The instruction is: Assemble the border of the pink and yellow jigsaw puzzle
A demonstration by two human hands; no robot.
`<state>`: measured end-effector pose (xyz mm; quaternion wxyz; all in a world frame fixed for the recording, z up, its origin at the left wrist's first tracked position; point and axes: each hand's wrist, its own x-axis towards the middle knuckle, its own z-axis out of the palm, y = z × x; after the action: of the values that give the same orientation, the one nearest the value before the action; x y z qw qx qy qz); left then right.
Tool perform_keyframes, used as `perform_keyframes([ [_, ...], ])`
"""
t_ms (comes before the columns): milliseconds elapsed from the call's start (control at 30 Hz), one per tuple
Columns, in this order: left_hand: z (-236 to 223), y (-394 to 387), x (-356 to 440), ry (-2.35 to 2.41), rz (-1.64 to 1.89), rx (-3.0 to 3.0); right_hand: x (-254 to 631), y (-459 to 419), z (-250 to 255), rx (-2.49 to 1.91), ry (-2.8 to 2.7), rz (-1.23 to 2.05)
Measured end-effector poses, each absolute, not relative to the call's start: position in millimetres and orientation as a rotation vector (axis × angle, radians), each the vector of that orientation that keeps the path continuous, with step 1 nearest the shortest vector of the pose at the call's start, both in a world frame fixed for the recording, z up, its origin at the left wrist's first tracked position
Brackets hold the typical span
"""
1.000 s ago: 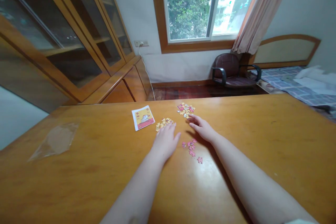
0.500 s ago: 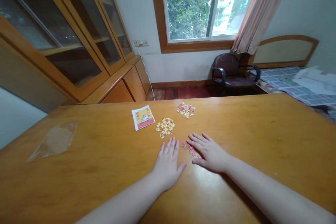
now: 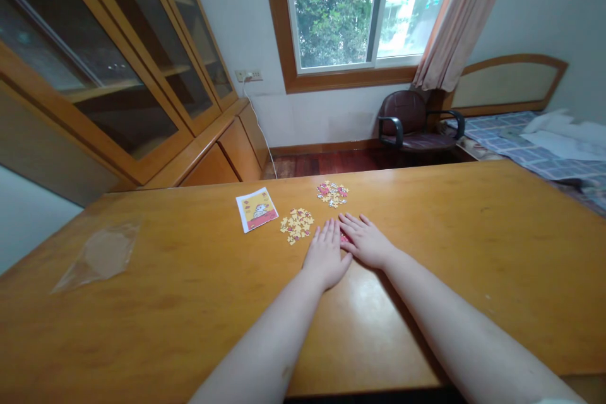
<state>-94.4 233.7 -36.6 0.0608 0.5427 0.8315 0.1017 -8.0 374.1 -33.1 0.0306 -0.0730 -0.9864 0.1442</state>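
Pink jigsaw pieces (image 3: 345,238) lie on the table between my two hands, mostly covered by them. My left hand (image 3: 326,254) rests flat to their left, fingers stretched forward and thumb out to the right. On the other side my right hand (image 3: 367,240) lies flat over part of the pink pieces, its fingers pointing left and away. Neither hand grips anything. Just beyond my left fingertips is a pile of yellow jigsaw pieces (image 3: 297,225). Farther back sits a pile of mixed pink, white and yellow jigsaw pieces (image 3: 332,193). A picture card (image 3: 257,209) with a white cartoon animal lies at the left.
A clear plastic bag (image 3: 101,252) lies on the left of the wooden table (image 3: 189,322). A glass-door cabinet (image 3: 189,132) stands along the left wall. Past the far edge are an armchair (image 3: 408,115) and a bed (image 3: 502,132) by the window.
Both hands have moved farther forward and closer together, with the pink pieces gathered between them. The view has shifted slightly. The other piles and the card stay in place.
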Motion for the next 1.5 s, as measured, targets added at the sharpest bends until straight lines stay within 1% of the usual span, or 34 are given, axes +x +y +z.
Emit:
perform_keyframes([
  [133,-22,225,-104,2.431,0.433,1.630,-1,380,-31,-0.182,-2.962,0.597],
  [233,-9,218,-113,2.472,0.546,1.724,3,385,-27,-0.156,-2.859,0.708],
  [333,2,212,-115,2.535,0.547,1.688,4,387,-23,-0.232,-2.759,0.761],
  [500,9,211,-109,2.607,0.304,1.560,1,387,-18,-0.289,-2.720,0.741],
  [633,9,211,-105,2.597,0.190,1.415,0,389,-19,-0.328,-2.699,0.687],
  [867,9,210,-100,2.568,0.167,1.404,0,386,-20,-0.306,-2.713,0.637],
  [1200,11,212,-96,2.583,0.047,1.330,1,383,-20,-0.199,-2.810,0.548],
  [1367,12,211,-96,2.557,0.095,1.417,4,377,-17,-0.165,-2.865,0.567],
  [1500,11,211,-98,2.531,0.101,1.432,2,379,-17,-0.197,-2.801,0.575],
])
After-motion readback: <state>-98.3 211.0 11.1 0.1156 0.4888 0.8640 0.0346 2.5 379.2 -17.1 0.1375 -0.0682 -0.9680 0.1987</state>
